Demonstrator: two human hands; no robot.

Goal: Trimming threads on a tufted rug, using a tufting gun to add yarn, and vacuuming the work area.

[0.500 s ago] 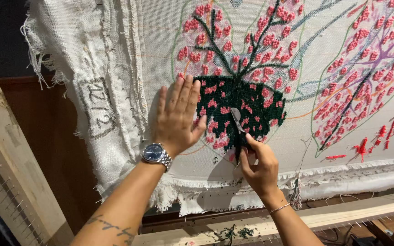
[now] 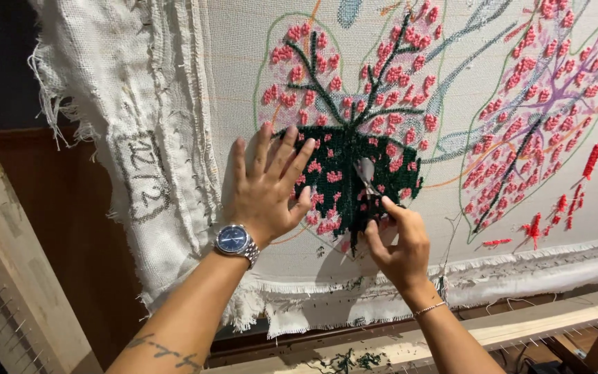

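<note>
A white tufting cloth (image 2: 257,62) is stretched on a wooden frame, with pink-dotted leaf shapes and a dark green tufted patch (image 2: 344,170) in the middle. My left hand (image 2: 268,183) lies flat on the cloth, fingers spread, at the left edge of the green patch; a blue-faced metal wristwatch (image 2: 235,240) is on its wrist. My right hand (image 2: 396,242) grips small silver scissors (image 2: 366,174), whose blades point up into the green pile. A thin bracelet circles the right wrist.
The wooden frame's lower bar (image 2: 520,325) runs below the cloth with rows of small nails. A slanted frame post (image 2: 8,277) stands at the left. Frayed cloth edges hang at left and bottom. Green yarn clippings (image 2: 344,360) lie on the lower bar.
Both hands have barely shifted; the scissors stay at the green patch and the left hand keeps pressing the cloth.
</note>
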